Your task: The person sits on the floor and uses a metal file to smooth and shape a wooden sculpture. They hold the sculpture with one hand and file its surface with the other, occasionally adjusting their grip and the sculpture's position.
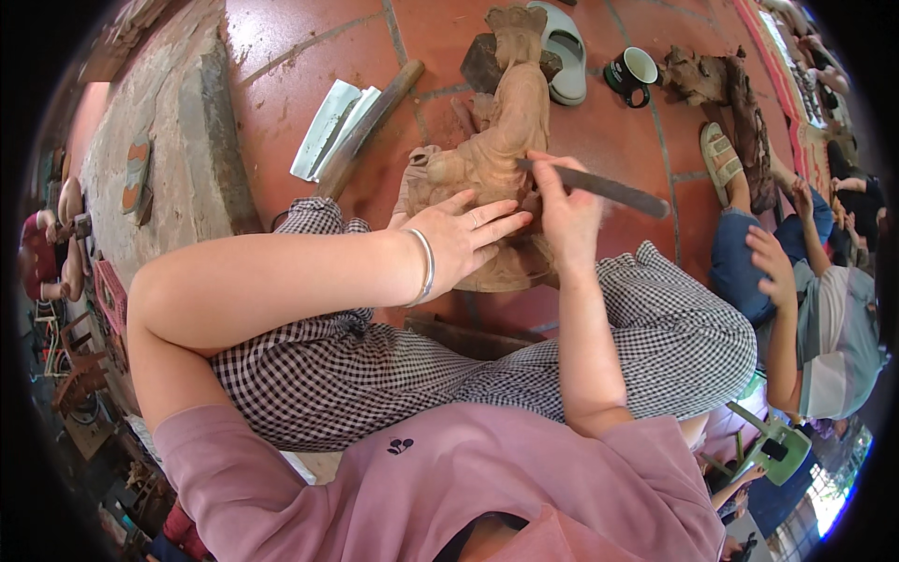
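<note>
Brown wood, carved as a robed figure (521,117): between checked trouser knees (688,323), over red tiled floor (599,131); base nearest, head end away, underside support hidden. Progress, judged: main form, drapery folds and headpiece already cut; surface refining apparently under way; amount left, cannot tell. Look: warm tan, matte, uncoated to the eye, darker in hollows. Left hand (459,242): fingers slightly spread, laid on figure. Right hand (573,220): pinching flat dark file-like tool (623,191), tip at carved body
</note>
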{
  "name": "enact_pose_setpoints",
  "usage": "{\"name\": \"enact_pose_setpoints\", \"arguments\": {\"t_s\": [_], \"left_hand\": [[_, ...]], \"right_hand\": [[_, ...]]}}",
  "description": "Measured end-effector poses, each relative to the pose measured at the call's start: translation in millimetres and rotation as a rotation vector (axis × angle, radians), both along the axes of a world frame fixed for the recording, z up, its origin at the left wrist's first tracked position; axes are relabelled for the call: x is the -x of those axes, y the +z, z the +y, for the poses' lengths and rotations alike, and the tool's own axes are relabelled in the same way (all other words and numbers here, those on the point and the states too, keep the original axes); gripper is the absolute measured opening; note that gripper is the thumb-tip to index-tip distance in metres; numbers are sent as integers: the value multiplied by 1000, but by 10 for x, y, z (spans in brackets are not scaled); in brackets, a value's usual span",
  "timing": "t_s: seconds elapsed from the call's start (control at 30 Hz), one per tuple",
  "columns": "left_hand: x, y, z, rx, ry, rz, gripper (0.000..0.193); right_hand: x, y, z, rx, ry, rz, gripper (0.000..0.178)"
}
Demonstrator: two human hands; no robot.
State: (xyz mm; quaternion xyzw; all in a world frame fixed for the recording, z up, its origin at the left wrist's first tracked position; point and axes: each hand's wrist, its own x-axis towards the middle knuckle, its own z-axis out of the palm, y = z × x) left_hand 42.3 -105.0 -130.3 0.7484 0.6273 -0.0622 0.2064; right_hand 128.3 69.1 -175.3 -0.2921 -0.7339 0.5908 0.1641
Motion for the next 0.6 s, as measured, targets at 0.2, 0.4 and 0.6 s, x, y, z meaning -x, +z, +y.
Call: {"name": "enact_pose_setpoints", "arguments": {"t_s": [0.2, 0.4, 0.6], "left_hand": [[-138, 327, 41, 166, 11, 30, 71], [-83, 296, 30, 152, 10, -19, 69], [-56, 215, -9, 109, 1, -50, 64]], "right_hand": [[-54, -87, 132, 236, -9, 55, 17], [-62, -9, 9, -116, 82, -56, 17], [-75, -50, 136, 160, 52, -5, 18]]}}
